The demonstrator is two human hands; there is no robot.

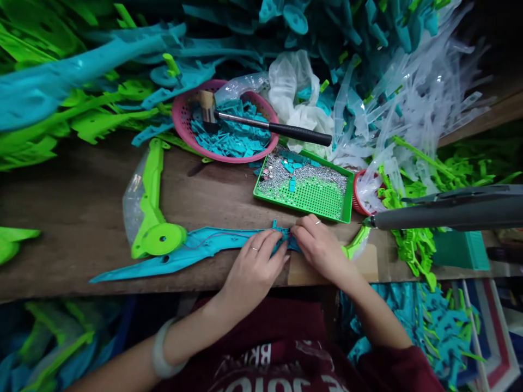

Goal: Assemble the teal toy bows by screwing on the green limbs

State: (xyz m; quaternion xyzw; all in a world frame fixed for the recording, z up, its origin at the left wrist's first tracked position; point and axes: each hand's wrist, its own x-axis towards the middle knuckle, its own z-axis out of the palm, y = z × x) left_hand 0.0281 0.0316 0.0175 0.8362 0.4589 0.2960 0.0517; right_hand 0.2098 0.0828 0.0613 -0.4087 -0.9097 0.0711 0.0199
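A long teal plastic blade (183, 253) lies along the front of the wooden table (81, 207). My left hand (255, 267) rests on its right end with fingers curled down, pressing it. My right hand (321, 245) meets it from the right, fingertips pinched on a small teal part where the blade joins a green handle end (357, 242). A green plastic piece (153, 218) with a round hub lies on the blade's left part.
A green tray (343, 209) of small metal screws sits just behind my hands. A pink basket (180, 117) of teal bits holds a hammer (269, 126). A grey power screwdriver (449, 212) hangs at right. Heaps of teal, green and clear plastic parts surround the table.
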